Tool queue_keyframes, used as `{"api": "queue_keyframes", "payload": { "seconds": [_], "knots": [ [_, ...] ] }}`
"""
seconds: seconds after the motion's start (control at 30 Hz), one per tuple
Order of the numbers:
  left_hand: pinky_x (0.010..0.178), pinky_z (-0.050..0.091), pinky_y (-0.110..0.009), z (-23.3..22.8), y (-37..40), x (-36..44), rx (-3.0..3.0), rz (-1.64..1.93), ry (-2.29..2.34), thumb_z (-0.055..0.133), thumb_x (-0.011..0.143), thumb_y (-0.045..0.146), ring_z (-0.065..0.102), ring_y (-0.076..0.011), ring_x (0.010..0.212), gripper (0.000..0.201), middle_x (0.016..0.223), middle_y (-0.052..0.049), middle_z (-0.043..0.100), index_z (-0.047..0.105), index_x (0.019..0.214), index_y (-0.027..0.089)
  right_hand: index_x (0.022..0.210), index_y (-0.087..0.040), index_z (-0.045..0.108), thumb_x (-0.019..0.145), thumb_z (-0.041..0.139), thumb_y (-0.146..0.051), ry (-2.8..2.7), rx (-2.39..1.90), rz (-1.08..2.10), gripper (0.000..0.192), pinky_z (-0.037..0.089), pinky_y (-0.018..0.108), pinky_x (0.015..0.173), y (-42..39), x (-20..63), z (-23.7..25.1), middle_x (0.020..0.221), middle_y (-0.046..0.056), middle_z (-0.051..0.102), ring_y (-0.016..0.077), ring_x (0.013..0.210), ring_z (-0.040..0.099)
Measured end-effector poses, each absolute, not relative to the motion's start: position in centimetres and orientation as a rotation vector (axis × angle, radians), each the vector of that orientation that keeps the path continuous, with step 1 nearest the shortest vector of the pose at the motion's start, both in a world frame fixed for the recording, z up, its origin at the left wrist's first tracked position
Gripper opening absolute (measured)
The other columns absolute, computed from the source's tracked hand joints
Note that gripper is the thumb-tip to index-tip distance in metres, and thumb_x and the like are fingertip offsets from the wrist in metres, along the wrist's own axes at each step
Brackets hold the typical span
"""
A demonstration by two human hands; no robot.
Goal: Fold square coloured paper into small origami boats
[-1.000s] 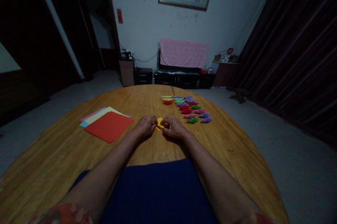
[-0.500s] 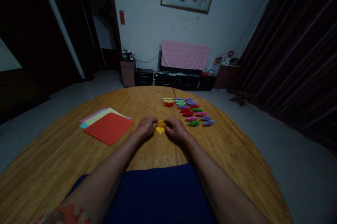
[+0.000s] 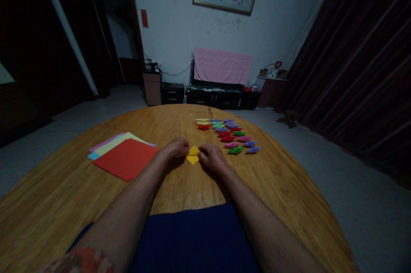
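Note:
A small yellow folded paper (image 3: 193,155) lies on the round wooden table (image 3: 282,187), shaped like a diamond with a crease across its middle. My left hand (image 3: 175,149) pinches its left corner and my right hand (image 3: 212,156) pinches its right corner. Both hands rest on the tabletop, close together. Just beyond my right hand lie two rows of several finished folded paper pieces (image 3: 229,134) in red, green, purple, pink and yellow.
A stack of flat coloured paper sheets (image 3: 123,156), red on top, lies left of my hands. Dark blue cloth (image 3: 195,238) covers my lap at the table's near edge. Beyond the table are a low dark cabinet with a pink cloth (image 3: 222,66) and a dark curtain at the right.
The yellow paper has gone from a bunched shape held between my fingers to a flatter diamond lying on the table. My hands stay at its two side corners.

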State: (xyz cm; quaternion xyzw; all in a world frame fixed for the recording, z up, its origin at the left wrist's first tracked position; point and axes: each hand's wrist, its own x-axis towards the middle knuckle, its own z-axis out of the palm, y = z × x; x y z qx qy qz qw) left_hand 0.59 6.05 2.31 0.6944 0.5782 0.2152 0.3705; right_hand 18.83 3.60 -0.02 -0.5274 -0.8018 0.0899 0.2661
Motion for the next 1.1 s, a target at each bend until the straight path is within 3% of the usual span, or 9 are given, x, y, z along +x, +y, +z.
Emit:
{"api": "queue_keyframes", "payload": {
  "seconds": [0.2,0.37,0.57,0.77,1.1],
  "knots": [
    [0.046,0.026,-0.024,2.1,7.0,0.2,1.638,0.503,1.460,0.063,0.064,0.014,0.040,-0.0102,0.048,0.002,0.046,0.003,0.045,0.064,0.062,0.014,0.100,-0.019,0.074,0.081,0.060,-0.012,-2.100,-1.386,0.358,0.025,0.044,0.025,0.074,3.7,18.8,0.0,0.091,0.004,0.074,0.0169,0.081,0.063],
    [0.047,0.029,-0.023,0.8,7.5,-1.3,1.545,0.575,1.273,0.062,0.066,0.022,0.041,-0.0094,0.048,0.014,0.054,0.002,0.051,0.069,0.076,0.014,0.095,-0.019,0.075,0.080,0.059,-0.010,-2.051,-1.419,0.434,0.024,0.044,0.023,0.071,4.0,18.7,0.1,0.086,0.003,0.074,0.0159,0.077,0.063],
    [0.058,0.038,-0.022,0.0,7.5,-2.5,1.784,0.632,1.192,0.062,0.071,0.027,0.053,-0.0122,0.066,0.030,0.078,-0.002,0.068,0.073,0.096,0.014,0.096,-0.018,0.075,0.081,0.057,-0.010,-2.057,-1.445,0.450,0.024,0.043,0.023,0.071,4.0,18.7,0.4,0.086,0.003,0.074,0.0160,0.077,0.063],
    [0.071,0.045,-0.024,-0.1,7.9,-2.3,1.965,0.655,1.232,0.057,0.076,0.029,0.061,-0.0168,0.084,0.035,0.095,-0.004,0.073,0.074,0.103,0.016,0.095,-0.019,0.075,0.081,0.057,-0.012,-2.058,-1.466,0.435,0.024,0.044,0.024,0.070,4.0,18.6,0.5,0.084,0.002,0.073,0.0162,0.075,0.062],
    [0.061,0.041,-0.024,0.4,7.5,-2.0,1.978,0.598,1.369,0.055,0.074,0.023,0.055,-0.0138,0.064,0.028,0.069,0.000,0.064,0.073,0.095,0.015,0.101,-0.017,0.074,0.077,0.061,-0.010,-1.997,-1.470,0.468,0.028,0.047,0.025,0.074,4.7,19.5,-0.1,0.086,0.003,0.074,0.0159,0.076,0.064]
  ]
}}
